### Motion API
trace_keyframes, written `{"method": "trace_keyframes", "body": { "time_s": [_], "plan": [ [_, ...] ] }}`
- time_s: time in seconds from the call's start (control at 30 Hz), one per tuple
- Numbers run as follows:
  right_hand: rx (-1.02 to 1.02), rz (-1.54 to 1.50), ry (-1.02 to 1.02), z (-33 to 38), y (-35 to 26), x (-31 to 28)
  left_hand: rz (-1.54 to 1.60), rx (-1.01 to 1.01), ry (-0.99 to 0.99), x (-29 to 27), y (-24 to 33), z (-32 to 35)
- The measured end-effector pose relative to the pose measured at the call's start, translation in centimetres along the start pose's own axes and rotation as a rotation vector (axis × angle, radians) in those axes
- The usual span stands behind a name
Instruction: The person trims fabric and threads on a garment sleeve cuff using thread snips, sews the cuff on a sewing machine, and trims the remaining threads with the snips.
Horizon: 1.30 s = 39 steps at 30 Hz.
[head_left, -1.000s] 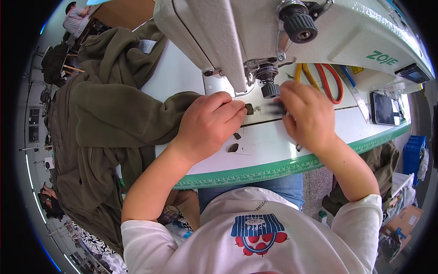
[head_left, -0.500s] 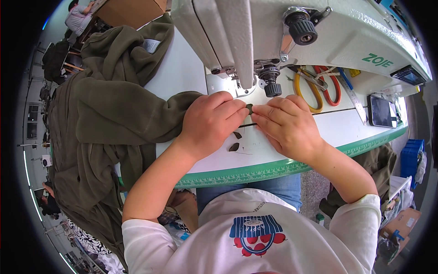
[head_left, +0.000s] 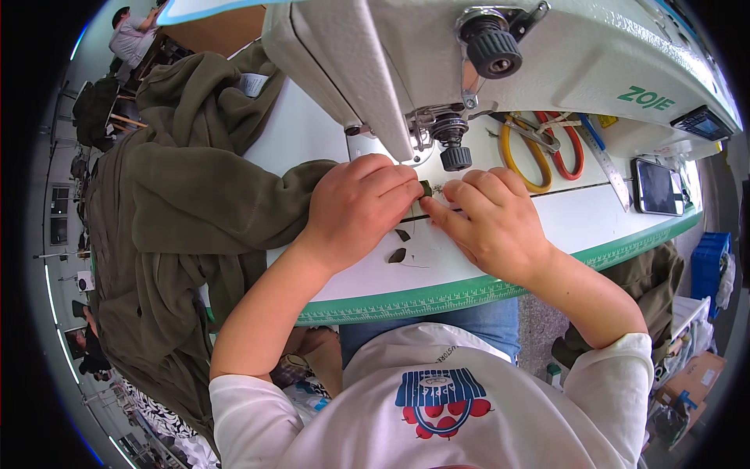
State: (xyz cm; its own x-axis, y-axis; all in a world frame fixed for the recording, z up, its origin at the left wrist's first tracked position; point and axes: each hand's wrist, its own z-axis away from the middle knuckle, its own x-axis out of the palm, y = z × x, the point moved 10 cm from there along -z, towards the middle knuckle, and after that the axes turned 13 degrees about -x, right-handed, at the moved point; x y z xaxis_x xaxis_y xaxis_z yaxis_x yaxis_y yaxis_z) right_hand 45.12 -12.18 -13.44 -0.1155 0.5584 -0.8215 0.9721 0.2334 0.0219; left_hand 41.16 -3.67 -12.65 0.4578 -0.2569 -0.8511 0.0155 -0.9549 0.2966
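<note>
White desk [head_left: 469, 273] with a green ruled front edge carries a pale sewing machine [head_left: 500, 55], and everything here sits in relation to its needle area below the black knob. Both hands have closed in on that spot: a second ago the right hand [head_left: 492, 223] lay further right, toward the scissors, and half a second ago it had slid in beside the left; now the two meet just in front of the needle. The left hand [head_left: 359, 207] is curled, fingers bent down over the end of the olive garment [head_left: 195, 195], pressing it to the desk, while the right hand's thumb and forefinger pinch a small dark olive piece [head_left: 426, 187] at the seam line. Neither hand is open. The garment itself has hardly moved; its bulk hangs off the desk to the left of the machine. I judge the shift as alignment work: the small piece is being set against the cloth edge close to the needle. Two dark scraps [head_left: 398, 244] lie just in front of the needle area, under the hands. To the right of the machine head rest yellow and red scissors [head_left: 539, 152], a ruler [head_left: 605, 160] and a phone [head_left: 660, 187], untouched.
</note>
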Motion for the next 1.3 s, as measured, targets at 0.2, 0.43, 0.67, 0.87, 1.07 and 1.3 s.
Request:
{"method": "trace_keyframes", "body": {
  "time_s": [0.2,0.43,0.67,0.87,1.07,1.3],
  "plan": [
    [-0.040,0.059,-0.050,0.0,-0.4,0.0,-0.001,0.014,-0.003,0.0,0.1,0.0],
    [0.039,-0.055,0.067,0.4,0.9,-0.6,-0.003,0.048,-0.002,0.0,0.3,0.2],
    [-0.025,-0.014,-0.032,-0.2,-0.1,0.1,-0.022,0.055,0.009,-0.3,0.5,0.5],
    [-0.036,0.020,-0.073,-0.4,-0.5,0.4,-0.173,0.094,0.020,-0.8,1.5,1.7],
    [-0.037,0.023,-0.089,-2.0,-0.1,1.3,-0.207,0.030,0.012,-0.7,-0.3,1.4],
    [-0.008,0.011,-0.137,-2.4,0.2,2.0,-0.128,-0.080,-0.012,-0.5,-1.8,0.3]
  ]
}}
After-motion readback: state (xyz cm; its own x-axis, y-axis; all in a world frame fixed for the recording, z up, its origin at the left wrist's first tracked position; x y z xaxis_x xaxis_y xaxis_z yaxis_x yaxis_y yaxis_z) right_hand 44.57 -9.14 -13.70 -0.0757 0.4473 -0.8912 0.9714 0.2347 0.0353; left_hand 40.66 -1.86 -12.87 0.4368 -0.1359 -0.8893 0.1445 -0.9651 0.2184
